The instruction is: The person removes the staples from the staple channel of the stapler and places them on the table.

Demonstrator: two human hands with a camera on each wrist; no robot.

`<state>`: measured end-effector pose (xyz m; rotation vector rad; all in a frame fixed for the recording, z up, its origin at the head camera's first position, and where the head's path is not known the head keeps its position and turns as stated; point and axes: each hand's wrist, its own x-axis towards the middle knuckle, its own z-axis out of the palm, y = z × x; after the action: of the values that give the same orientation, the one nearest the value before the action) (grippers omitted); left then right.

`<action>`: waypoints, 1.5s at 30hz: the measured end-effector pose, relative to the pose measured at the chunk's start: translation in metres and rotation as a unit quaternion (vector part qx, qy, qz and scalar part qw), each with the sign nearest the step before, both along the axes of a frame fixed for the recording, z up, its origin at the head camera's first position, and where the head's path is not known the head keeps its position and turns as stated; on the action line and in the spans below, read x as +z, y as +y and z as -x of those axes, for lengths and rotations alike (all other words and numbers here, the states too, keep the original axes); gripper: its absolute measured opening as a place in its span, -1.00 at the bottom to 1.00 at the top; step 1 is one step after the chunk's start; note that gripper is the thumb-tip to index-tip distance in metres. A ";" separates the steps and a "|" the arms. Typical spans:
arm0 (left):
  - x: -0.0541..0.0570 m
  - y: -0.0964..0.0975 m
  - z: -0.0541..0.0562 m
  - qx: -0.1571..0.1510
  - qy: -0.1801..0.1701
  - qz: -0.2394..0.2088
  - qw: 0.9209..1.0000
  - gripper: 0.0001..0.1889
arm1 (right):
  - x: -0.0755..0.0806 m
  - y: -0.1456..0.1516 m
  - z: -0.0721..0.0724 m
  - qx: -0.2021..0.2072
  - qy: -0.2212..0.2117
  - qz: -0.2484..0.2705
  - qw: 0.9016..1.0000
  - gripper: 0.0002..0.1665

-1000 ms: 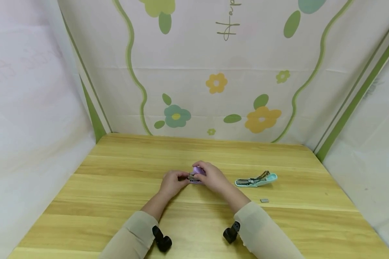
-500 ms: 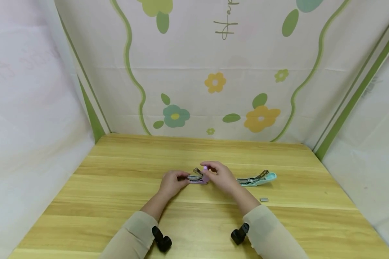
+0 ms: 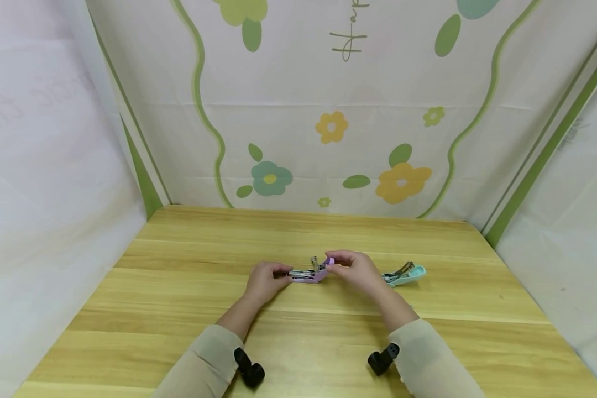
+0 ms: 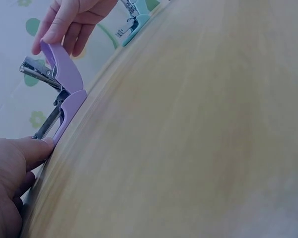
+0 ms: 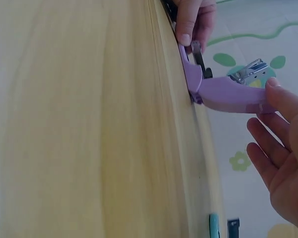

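A purple stapler (image 3: 305, 280) lies on the wooden table, its top cover swung far back to the right and its metal inner parts exposed. The left hand (image 3: 267, 284) pinches the front end of its base. Between thumb and fingers, the right hand (image 3: 356, 270) holds the tip of the purple cover (image 5: 233, 95). A metal arm (image 4: 38, 72) sticks up from inside the cover in the left wrist view. Beyond the right hand, a mint-green stapler (image 3: 413, 275) lies opened out on the table, partly hidden by that hand.
The wooden table (image 3: 179, 309) runs back to a white cloth wall (image 3: 278, 138) printed with flowers. Cloth walls also stand at left and right. A small grey piece right of centre is almost wholly covered by the right forearm.
The right hand has moved to the right, swinging the purple stapler's cover up and back from over the base. The left hand has stayed in place at the front end.
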<state>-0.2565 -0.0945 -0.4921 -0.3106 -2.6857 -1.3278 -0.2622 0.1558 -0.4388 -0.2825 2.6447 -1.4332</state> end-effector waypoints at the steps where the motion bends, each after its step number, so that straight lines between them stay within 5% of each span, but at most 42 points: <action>1: 0.000 0.000 0.000 0.000 0.001 0.001 1.000 -0.78 | -0.001 0.003 0.000 0.000 0.000 -0.001 1.000 -0.51; 22: 0.000 0.000 -0.001 0.000 -0.003 0.000 1.000 -0.79 | -0.022 0.032 0.005 0.013 0.002 0.007 1.000 -0.57; 28: 0.000 0.000 -0.001 0.002 -0.007 0.000 1.000 -0.78 | -0.014 0.031 0.001 0.013 0.007 0.008 1.000 -0.49; 36: -0.001 0.000 -0.001 0.008 -0.006 0.013 1.000 -0.77 | 0.008 0.021 -0.010 -0.018 0.069 0.044 0.996 -0.52; 40: -0.002 0.000 0.000 0.009 -0.004 0.017 1.000 -0.77 | 0.010 0.006 -0.017 0.000 0.087 0.070 0.994 -0.63; 45: -0.002 0.000 0.000 0.007 -0.002 0.018 1.000 -0.77 | 0.001 -0.019 -0.025 0.041 0.058 0.048 0.996 -0.66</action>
<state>-0.2562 -0.0941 -0.4941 -0.2931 -2.7121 -1.2786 -0.2375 0.1364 -0.4380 -0.4931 2.6231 -1.5646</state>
